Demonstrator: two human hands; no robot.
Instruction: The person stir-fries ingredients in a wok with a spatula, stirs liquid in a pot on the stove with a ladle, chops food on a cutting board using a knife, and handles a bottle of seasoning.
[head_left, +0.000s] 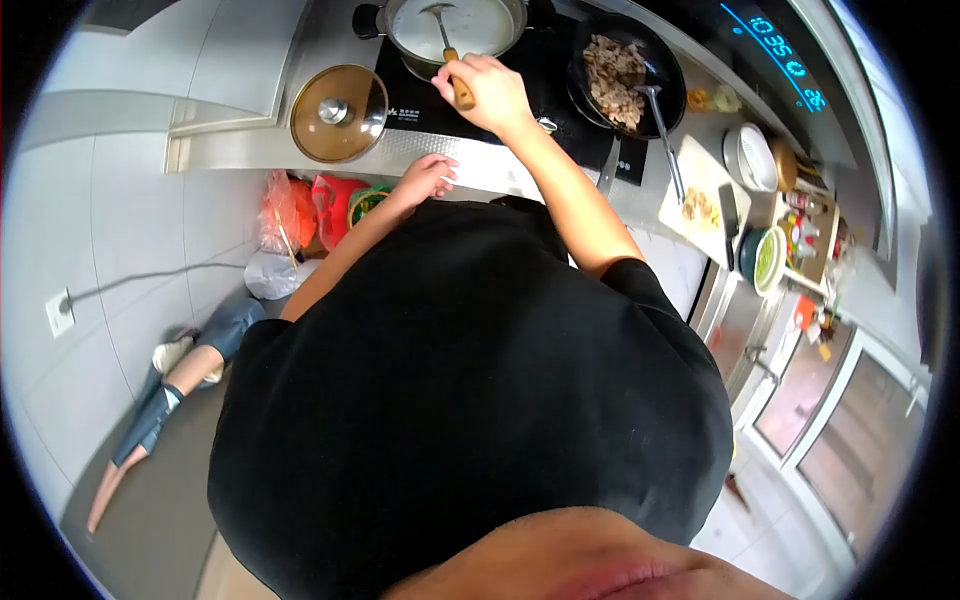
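Observation:
My right hand [488, 92] is closed round the wooden handle of a ladle [447, 38], whose metal head dips into white liquid in a large pot [398, 50] on the black cooktop [425, 107]. Near the counter's front edge, my left hand [427, 180] is held low with its fingers apart and nothing in it. A brown glass lid [339, 113] with a metal knob lies on the counter left of the cooktop. To the right of the pot, a dark pan [668, 75] holds browned, sliced food, and a metal spatula [667, 135] leans out over its rim.
A white cutting board [706, 172] with chopped food and a black-handled knife [729, 212] lies right of the pan. Beyond it are a white bowl [750, 157] and a green-filled bowl [764, 262]. Plastic bags [284, 212] hang at lower left; another person's legs [190, 372] show below.

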